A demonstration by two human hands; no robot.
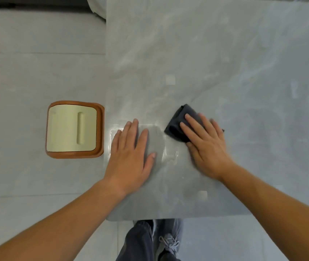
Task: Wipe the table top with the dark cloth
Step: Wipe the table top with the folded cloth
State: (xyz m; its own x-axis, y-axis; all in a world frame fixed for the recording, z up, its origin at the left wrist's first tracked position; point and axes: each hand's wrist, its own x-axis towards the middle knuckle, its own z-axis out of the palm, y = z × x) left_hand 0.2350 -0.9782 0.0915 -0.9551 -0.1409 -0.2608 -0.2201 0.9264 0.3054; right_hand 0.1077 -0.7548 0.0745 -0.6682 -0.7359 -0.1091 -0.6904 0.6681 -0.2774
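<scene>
Nearest, below the table's near edge, the person's legs and a laced shoe (pixel 169 242) stand on the pale floor. Just beyond that edge, the left hand (pixel 131 155) lies flat on the grey marbled table top (pixel 215 53), fingers spread and holding nothing, seemingly bracing close to the left edge. To its right the right hand (pixel 207 146) presses palm-down, fingers extended, onto the folded dark cloth (pixel 176 125), which sits on the near-middle part of the top and pokes out leftward and farther from under the fingertips. The cloth is pinned flat, not pinched.

Judging by position, the wiping is under way in the near-left zone; glossy patches around the hands may be damp streaks or only reflections, hard to say. I would judge most of the surface, everything farther and to the right, as left to cover.

Off the table to the left, a stool with a brown rim and cream seat (pixel 72 129) stands on the floor close against the table's side, so strokes past that edge have little room. Far and right the top looks bare, open for long sweeps
</scene>
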